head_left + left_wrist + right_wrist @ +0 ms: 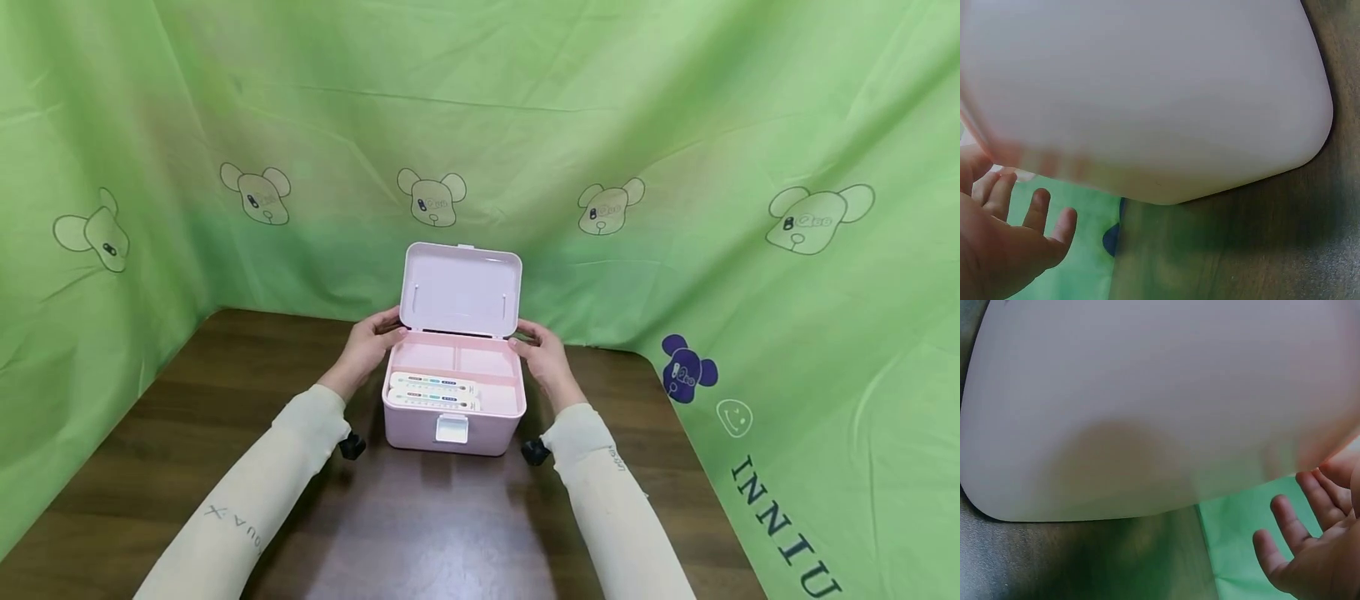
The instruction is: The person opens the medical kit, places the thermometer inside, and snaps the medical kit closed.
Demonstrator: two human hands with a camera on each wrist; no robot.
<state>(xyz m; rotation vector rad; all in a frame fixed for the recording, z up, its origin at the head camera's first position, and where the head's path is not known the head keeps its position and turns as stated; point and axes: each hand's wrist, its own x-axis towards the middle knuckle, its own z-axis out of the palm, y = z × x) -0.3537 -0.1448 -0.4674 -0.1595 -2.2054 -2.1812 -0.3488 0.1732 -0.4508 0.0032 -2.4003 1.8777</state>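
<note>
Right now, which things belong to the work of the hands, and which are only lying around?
In use: pink box, its open lid, left hand, right hand, flat packets inside.

Only around: wooden table, green cloth.

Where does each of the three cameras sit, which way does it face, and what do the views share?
Head: worn on the head, facing forward and down at the open pink box on the wooden table; both sleeved forearms, left hand and right hand show at the lid's lower corners.
Left wrist: beside the box's left wall, facing along it; left hand's fingers show.
Right wrist: beside the right wall; right hand's fingers show.
Shared: all show the box, the table and the green cloth.
</note>
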